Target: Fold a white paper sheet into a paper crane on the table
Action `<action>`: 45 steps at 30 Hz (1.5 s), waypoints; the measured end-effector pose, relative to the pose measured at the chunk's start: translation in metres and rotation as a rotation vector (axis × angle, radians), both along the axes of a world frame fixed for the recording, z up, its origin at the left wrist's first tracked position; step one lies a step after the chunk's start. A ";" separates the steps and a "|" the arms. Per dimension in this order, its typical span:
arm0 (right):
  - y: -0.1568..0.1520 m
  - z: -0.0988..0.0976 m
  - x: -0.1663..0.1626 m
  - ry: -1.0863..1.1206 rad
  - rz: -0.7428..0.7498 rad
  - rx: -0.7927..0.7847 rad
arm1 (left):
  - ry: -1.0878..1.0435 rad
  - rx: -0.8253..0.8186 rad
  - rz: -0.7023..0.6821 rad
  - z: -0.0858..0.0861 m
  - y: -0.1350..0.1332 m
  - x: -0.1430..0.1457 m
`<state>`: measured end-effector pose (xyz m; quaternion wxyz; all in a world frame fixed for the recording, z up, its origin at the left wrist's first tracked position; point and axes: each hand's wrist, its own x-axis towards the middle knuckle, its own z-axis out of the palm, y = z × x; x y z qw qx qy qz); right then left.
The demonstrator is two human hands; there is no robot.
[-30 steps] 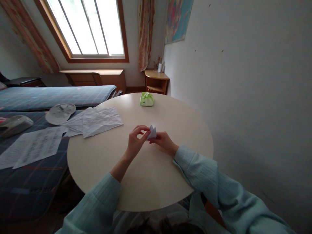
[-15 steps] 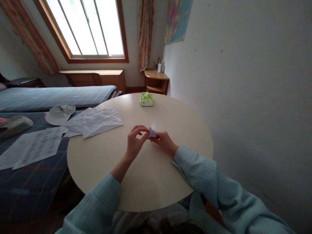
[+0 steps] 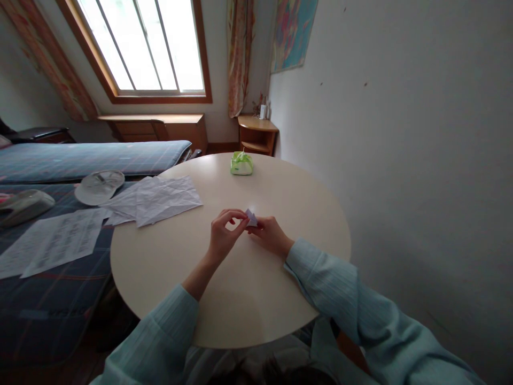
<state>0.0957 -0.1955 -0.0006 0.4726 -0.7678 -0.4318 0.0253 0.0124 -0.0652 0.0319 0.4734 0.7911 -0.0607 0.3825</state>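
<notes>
Over the near part of the round table (image 3: 240, 305), the left hand (image 3: 222, 236) and right hand (image 3: 271, 234) pinch a folded paper (image 3: 251, 216) between fingertips, apparently mid-fold. A crease this small calls for careful fingertip pressure. Beyond lie creased sheets (image 3: 160, 198) and a green packet (image 3: 241, 163).
</notes>
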 end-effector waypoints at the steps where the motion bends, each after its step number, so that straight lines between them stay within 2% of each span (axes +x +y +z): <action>1: 0.000 0.000 0.000 0.003 0.006 -0.002 | 0.015 -0.014 0.000 0.000 0.000 0.000; 9: -0.001 0.005 -0.004 -0.046 0.000 -0.068 | 0.079 -0.105 0.008 -0.001 -0.001 0.001; 21: 0.000 0.002 -0.003 -0.029 -0.008 -0.069 | 0.128 -0.246 0.012 0.000 0.000 0.003; 26: 0.000 0.003 -0.004 -0.020 0.000 -0.066 | 0.121 -0.295 -0.051 -0.001 0.002 0.005; 31: 0.000 0.002 -0.004 0.000 -0.001 -0.054 | 0.173 -0.285 -0.107 -0.001 0.003 0.007; 36: -0.001 0.004 -0.005 0.005 0.006 -0.058 | 0.219 -0.260 -0.061 -0.004 0.004 0.008; 45: -0.001 0.004 -0.005 -0.020 0.004 -0.067 | 0.224 -0.324 -0.028 -0.007 0.005 0.009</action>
